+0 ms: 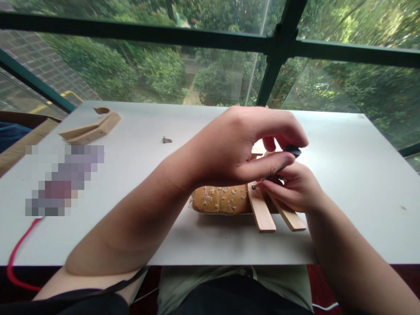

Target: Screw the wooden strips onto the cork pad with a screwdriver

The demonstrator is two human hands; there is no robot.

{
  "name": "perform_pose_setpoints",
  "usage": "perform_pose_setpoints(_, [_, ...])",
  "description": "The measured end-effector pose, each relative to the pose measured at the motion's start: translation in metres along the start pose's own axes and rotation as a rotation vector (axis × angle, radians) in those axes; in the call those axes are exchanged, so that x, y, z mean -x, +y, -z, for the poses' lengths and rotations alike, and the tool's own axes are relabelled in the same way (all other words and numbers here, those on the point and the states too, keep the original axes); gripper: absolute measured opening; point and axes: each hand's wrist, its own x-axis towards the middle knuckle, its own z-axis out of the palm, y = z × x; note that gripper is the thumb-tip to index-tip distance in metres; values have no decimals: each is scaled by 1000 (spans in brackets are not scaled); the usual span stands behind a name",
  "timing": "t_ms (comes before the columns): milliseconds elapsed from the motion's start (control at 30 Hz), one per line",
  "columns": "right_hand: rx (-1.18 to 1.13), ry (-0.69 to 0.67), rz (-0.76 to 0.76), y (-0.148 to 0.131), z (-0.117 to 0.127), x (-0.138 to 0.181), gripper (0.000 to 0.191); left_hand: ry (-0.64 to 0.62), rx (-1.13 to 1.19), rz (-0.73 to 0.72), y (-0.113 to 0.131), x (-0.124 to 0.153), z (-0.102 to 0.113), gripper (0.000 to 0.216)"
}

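My left hand (243, 144) is closed, thumb and fingers pinching a black-handled screwdriver (293, 151) whose shaft is mostly hidden. Under it, my right hand (300, 188) is closed, its fingertips together at a small dark screw (253, 187). That screw is at the upper part of a light wooden slat (262, 214). A second slat (290, 216) slants beside it, partly covered by my right hand. Both slats lie across a brown, bread-like roll (221, 199) with pale flecks. My left hand hides the far ends of the wooden pieces.
Several loose screws (166, 140) lie on the white table (203, 245). At the back left is an angled wooden piece (95, 127) with a curved part. A blurred-out object (64, 179) with a red cord (15, 258) lies at left. A cardboard box (29, 148) stands beside the table; windows line the back.
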Motion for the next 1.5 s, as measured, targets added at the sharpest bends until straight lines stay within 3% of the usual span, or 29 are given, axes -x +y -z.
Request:
perform_pose_setpoints(600, [16, -41, -64, 2, 0, 1, 7, -9, -72, -11, -5, 1, -1, 21])
perform_pose_setpoints(1200, [102, -61, 56, -1, 3, -2, 16, -60, -88, 29, -7, 0, -2, 19])
perform_pose_setpoints(1500, [25, -77, 73, 0, 2, -3, 21, -54, -50, 45, -6, 1, -2, 19])
